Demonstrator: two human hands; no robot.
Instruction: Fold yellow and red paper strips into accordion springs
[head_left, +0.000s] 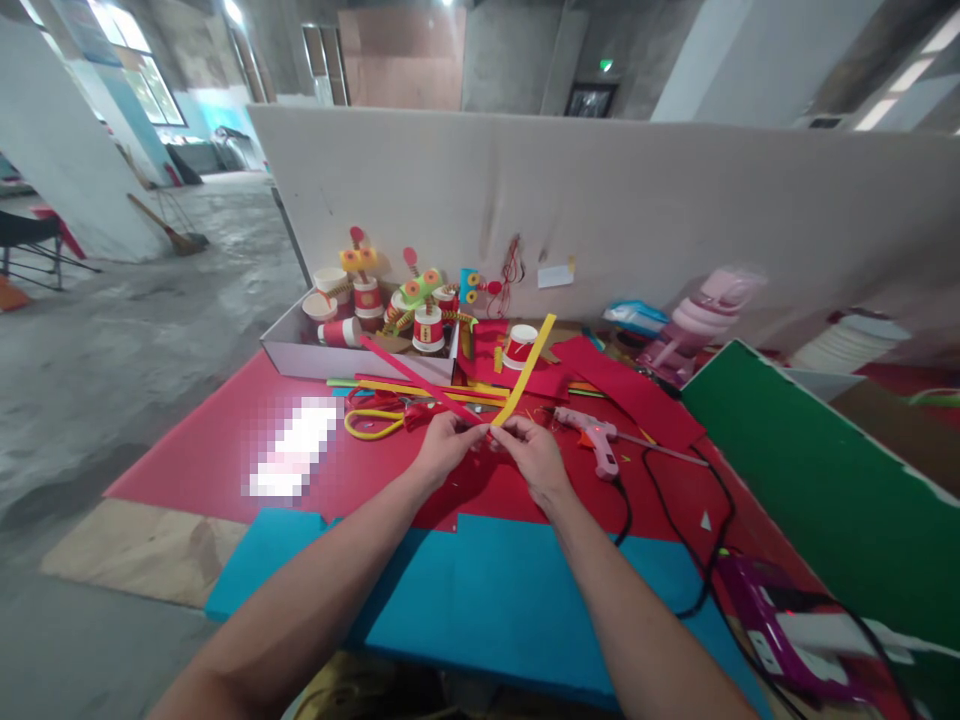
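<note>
My left hand [452,445] pinches the near end of a red paper strip [412,375], which slants up and away to the left. In my right hand [531,452] is the near end of a yellow paper strip [531,365], slanting up to the right. The two strips meet between my fingertips in a V shape; my fingers partly hide the joint. Yellow-handled scissors [375,424] lie to the left of my hands. A pink hot glue gun [596,438] rests just to the right, with a cable running from it.
Behind my hands, a white box [360,362] holds paper-cup figures [428,330]. A paper cup [520,346] stands beside it. Red paper sheets [622,390] lie at the right back. A green board [825,490] and a purple power strip [772,630] are at the right, with black cables.
</note>
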